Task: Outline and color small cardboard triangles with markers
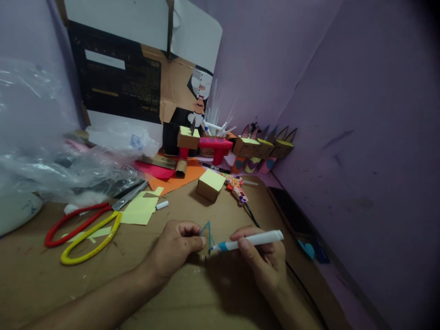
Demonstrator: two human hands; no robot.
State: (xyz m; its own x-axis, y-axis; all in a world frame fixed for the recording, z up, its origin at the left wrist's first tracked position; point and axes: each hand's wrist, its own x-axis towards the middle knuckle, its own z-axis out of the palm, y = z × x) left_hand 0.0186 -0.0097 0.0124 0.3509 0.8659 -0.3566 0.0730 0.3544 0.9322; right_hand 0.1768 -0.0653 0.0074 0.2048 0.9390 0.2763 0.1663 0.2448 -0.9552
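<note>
Between the thumb and fingers of my left hand [178, 245] is a small triangular cardboard piece [206, 233] with blue edges. My right hand [263, 256] is closed around a white marker [263, 237] with a blue band. The marker's tip touches or nearly touches the piece's lower right side. A loose white marker cap [162, 205] lies on the cardboard-covered table, beyond my left hand. Farther back sits a small cardboard box [210, 185] with a pale yellow top.
Red-and-yellow scissors [87, 229] and pale yellow paper [139, 208] lie at left, near crumpled clear plastic [68, 160]. A patterned glue gun [237, 188] trails a black cord to the right. Several cardboard animal figures [264, 149] line the back, near a phone-like dark slab [292, 211].
</note>
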